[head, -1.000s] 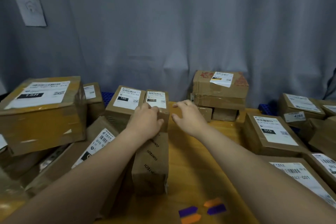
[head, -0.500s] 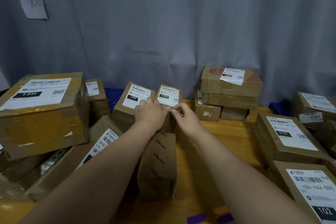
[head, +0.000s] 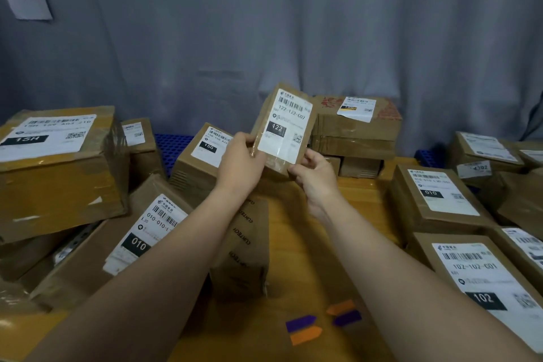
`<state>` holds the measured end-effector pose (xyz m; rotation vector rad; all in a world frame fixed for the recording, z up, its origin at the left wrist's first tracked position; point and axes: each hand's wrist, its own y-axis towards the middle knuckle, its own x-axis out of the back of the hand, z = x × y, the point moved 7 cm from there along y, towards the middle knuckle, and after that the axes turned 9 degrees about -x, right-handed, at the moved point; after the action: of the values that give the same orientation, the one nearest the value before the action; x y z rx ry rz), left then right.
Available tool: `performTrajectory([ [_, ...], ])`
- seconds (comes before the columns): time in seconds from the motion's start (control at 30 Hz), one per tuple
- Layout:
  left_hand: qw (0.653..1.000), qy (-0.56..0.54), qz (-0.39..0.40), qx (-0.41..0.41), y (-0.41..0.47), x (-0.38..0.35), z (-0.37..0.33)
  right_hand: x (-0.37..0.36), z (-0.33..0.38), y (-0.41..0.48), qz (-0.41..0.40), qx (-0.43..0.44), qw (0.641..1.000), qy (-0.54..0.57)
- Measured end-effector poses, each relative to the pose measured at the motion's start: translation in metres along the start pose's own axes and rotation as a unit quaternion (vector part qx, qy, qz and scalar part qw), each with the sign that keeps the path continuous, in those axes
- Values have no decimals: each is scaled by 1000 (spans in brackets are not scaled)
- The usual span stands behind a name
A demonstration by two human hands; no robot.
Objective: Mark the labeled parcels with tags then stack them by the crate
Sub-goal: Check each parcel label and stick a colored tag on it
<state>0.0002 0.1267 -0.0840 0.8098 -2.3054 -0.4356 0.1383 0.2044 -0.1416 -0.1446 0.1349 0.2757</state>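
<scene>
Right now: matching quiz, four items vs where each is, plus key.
1. small brown cardboard parcel labelled 122
2. large brown cardboard box labelled 15H
3. brown cardboard parcel labelled 102
4. purple and orange paper tags

a. nearest the camera, on the wooden table
b. far left
c. held up by left hand and right hand
d. near right, label up

Pairs: 1-c, 2-b, 3-d, 4-a

The person is holding a small parcel (head: 283,123) labelled 122 above the wooden table (head: 296,244), tilted, label facing the camera. The left hand (head: 241,161) is gripping its lower left edge; the right hand (head: 316,178) is pinching its lower right corner. Purple and orange tags (head: 300,323) are lying between the forearms. Other labelled parcels (head: 440,200) are crowding both sides, with a blue crate (head: 172,145) behind.
</scene>
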Motion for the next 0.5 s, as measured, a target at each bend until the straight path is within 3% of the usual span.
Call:
performTrajectory([
  [0.2, 998, -41, 1, -46, -33, 2, -18, 22, 24, -41, 3, 76, 996, -37],
  [0.5, 990, -142, -9, -14, -79, -10, -26, 48, 32, -86, -25, 105, 991, -77],
])
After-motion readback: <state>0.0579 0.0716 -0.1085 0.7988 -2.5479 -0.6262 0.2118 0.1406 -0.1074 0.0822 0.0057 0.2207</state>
